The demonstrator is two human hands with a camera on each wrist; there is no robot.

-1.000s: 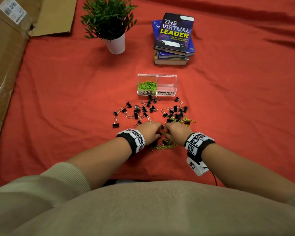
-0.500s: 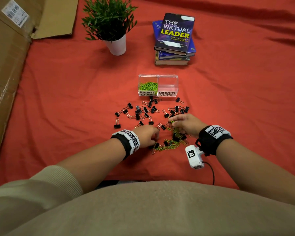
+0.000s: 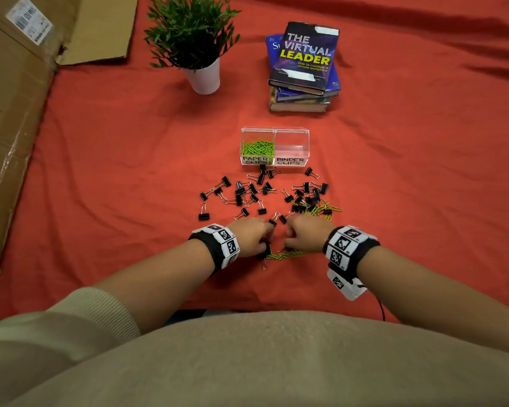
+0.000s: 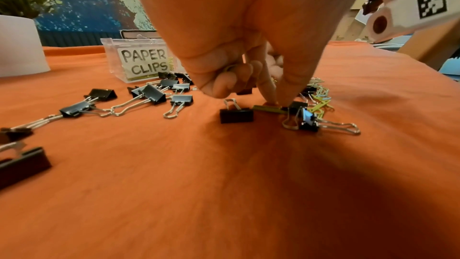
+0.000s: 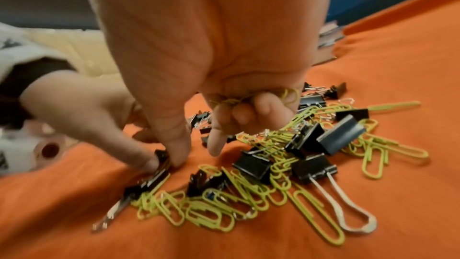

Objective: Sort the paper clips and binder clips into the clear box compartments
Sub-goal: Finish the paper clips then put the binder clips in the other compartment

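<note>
Starting at the far left, flattened cardboard (image 3: pixel 18 118) lies on the red cloth (image 3: pixel 115 160), then a potted plant (image 3: pixel 197 45); black binder clips (image 3: pixel 241 195) are scattered in front of the clear box (image 3: pixel 274 146), whose left compartment holds green paper clips (image 3: pixel 257 148); the left hand (image 3: pixel 252 235) pinches a green clip on the cloth between thumb and forefinger (image 4: pixel 267 86); just beside it the right hand (image 3: pixel 304 235) clutches several green clips in its curled fingers (image 5: pixel 261 105), thumb and forefinger reaching down; more green clips (image 5: pixel 224 204) lie tangled beneath; books (image 3: pixel 303 66) are stacked beyond.
</note>
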